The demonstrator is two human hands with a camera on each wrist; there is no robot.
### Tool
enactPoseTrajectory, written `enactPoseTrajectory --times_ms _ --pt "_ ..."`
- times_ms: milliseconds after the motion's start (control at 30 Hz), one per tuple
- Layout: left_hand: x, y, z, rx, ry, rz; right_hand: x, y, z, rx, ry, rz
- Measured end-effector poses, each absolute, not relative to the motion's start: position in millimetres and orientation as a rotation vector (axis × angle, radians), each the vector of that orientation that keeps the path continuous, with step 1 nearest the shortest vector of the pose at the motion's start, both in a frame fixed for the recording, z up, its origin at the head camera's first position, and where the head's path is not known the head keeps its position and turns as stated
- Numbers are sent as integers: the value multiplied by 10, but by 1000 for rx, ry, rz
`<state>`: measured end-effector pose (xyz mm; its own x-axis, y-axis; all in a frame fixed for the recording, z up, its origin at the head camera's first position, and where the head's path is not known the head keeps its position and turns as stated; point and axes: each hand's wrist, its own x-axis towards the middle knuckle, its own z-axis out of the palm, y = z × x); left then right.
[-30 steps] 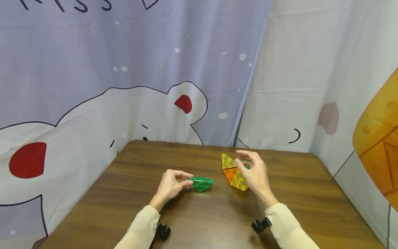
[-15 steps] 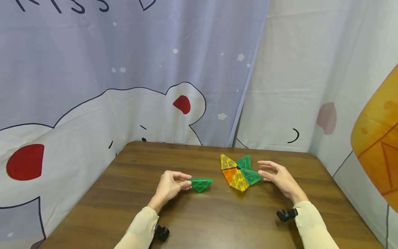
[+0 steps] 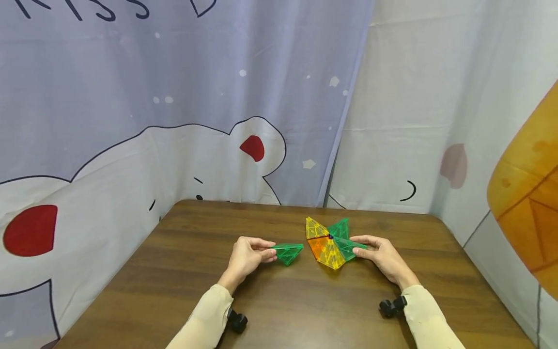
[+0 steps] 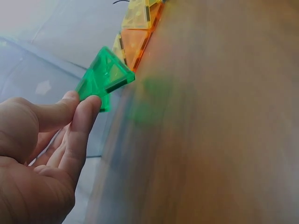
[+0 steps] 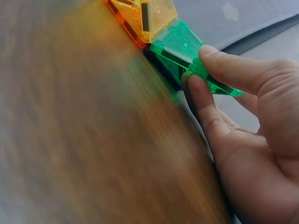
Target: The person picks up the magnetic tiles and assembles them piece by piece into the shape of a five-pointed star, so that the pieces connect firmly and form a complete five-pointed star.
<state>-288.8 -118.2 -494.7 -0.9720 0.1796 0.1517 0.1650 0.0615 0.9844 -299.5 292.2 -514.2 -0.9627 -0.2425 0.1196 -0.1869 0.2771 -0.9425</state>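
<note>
My left hand point(image 3: 247, 257) pinches a green magnetic tile piece point(image 3: 289, 253) between thumb and fingers by its left end. In the left wrist view this piece point(image 4: 100, 77) looks like translucent triangles joined at an angle, above the table. To its right lies a star-like ring of translucent magnetic tiles: yellow point(image 3: 315, 229), orange point(image 3: 318, 246), a second yellow point(image 3: 332, 256) and a green one point(image 3: 340, 228) at the back. With thumb and fingertips my right hand point(image 3: 385, 257) pinches the ring's right green tile point(image 3: 346, 248); its dark magnet strips show in the right wrist view.
A brown wooden table point(image 3: 279, 305) bears all the tiles. Behind it hangs a printed curtain point(image 3: 196, 160), meeting the table's back edge. Black wrist cameras point(image 3: 392, 307) sit below both cuffs.
My right hand moved right from over the tile ring, uncovering its green tiles, then closed on the right green one. The left hand shifted slightly right with its green piece.
</note>
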Motion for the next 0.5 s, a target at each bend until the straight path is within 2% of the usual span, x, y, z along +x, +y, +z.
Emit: enactPoseTrajectory --times_ms 500 --pt "-3130 -649 -4967 279 2150 2220 -2989 2872 -5137 -421 2460 -1844"
